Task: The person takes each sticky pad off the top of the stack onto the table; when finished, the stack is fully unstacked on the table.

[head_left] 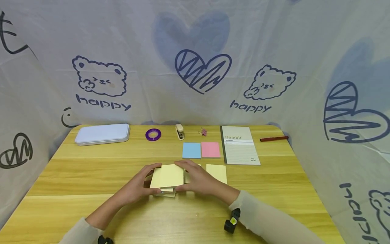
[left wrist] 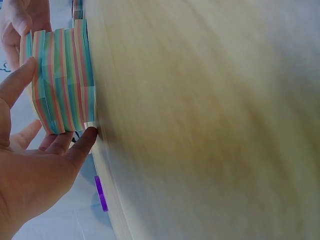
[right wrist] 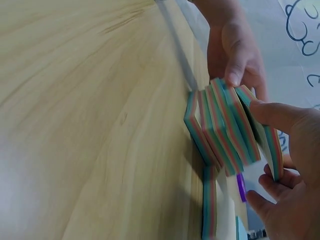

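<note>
Both my hands were on the stack of sticky-note pads (head_left: 167, 179), which sat on the wooden table (head_left: 91, 176) near the middle, toward my side. My left hand (head_left: 137, 187) cupped the stack's left side, fingers fairly straight and pressed against its edge; in the left wrist view the fingertips (left wrist: 87, 137) touched the stack's bottom corner where it met the table. My right hand (head_left: 198, 179) gripped the right side, thumb on the edge and fingers curled round the top pad. The pads were not squared up: the wrist views showed several pads with pink, green and blue striped edges (right wrist: 225, 130) fanned apart and tilted, top one yellow. Relative to the stack: a single yellow pad (head_left: 217, 173) lay just to its right, flat on the table. Beyond the stack sat a blue pad (head_left: 191, 150) and a pink pad (head_left: 210, 149), side by side and touching. Beyond and right of it lay a notebook (head_left: 240, 145), with a red pen (head_left: 274, 138) farther right. At the far edge, beyond the stack: stapler (head_left: 179, 131), purple tape roll (head_left: 153, 134), small pink clip (head_left: 203, 132). Far left of those, a white flat case (head_left: 102, 133).
</note>
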{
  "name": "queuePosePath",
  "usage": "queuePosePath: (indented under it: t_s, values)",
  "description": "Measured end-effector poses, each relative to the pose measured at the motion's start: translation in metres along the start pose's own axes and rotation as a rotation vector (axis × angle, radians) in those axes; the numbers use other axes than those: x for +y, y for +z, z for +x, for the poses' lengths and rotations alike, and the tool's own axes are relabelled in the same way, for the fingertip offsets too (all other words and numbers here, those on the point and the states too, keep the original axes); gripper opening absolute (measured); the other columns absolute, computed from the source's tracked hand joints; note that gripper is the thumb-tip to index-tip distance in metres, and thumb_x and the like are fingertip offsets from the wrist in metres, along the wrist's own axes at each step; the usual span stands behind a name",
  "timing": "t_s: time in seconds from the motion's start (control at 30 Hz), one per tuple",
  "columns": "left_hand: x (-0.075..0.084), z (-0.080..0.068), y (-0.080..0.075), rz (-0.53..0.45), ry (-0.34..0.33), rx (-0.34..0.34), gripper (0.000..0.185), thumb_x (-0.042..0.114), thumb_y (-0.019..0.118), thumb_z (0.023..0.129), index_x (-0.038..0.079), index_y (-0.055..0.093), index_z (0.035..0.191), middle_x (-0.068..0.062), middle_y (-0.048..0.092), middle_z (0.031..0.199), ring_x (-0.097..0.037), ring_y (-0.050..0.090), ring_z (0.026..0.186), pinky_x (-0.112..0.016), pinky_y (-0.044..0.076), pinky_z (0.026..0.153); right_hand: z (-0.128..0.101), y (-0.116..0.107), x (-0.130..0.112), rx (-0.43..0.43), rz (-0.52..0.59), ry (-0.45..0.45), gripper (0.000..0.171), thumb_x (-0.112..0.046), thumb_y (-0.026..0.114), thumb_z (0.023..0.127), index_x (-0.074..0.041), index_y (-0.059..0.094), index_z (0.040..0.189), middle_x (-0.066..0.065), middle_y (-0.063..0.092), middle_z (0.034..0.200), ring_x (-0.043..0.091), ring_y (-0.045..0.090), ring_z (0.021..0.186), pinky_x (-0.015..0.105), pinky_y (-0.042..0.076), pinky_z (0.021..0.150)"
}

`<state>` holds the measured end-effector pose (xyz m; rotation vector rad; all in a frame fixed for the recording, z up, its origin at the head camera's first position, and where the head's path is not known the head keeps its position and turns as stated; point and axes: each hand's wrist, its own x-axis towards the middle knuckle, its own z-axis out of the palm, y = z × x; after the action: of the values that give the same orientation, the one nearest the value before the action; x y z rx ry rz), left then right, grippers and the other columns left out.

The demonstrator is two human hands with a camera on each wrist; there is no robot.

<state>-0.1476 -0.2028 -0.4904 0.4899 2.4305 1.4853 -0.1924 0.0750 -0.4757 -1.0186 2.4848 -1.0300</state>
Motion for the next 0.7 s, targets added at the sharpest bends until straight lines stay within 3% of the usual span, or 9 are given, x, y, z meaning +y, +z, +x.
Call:
queuePosePath:
  t_s: [0.27,0.7]
  values:
    - [0.0,0.0,0.0,0.014,-0.012,-0.004,0.088,0.019,0.083,0.088,0.005,0.032,0.159,-0.026,0.034,0.157,-0.056,0.03,0.146,-0.062,0.042,0.114,-0.024,-0.017,0.018,0.035,0.038,0.013,0.088,-0.03,0.086,0.087,-0.01,0.039,0.159,0.009,0.039,0.162,0.027,0.043,0.146,0.045,0.048,0.115]
    - [0.0,0.0,0.0,-0.018,-0.015,-0.017,0.087,0.018,0.083,0.089,0.0,0.032,0.157,-0.027,0.033,0.156,-0.057,0.028,0.147,-0.062,0.04,0.115,-0.085,-0.05,0.063,0.119,0.108,0.094,0.087,-0.026,0.087,0.086,-0.008,0.04,0.158,0.011,0.042,0.158,0.036,0.044,0.143,0.049,0.047,0.115]
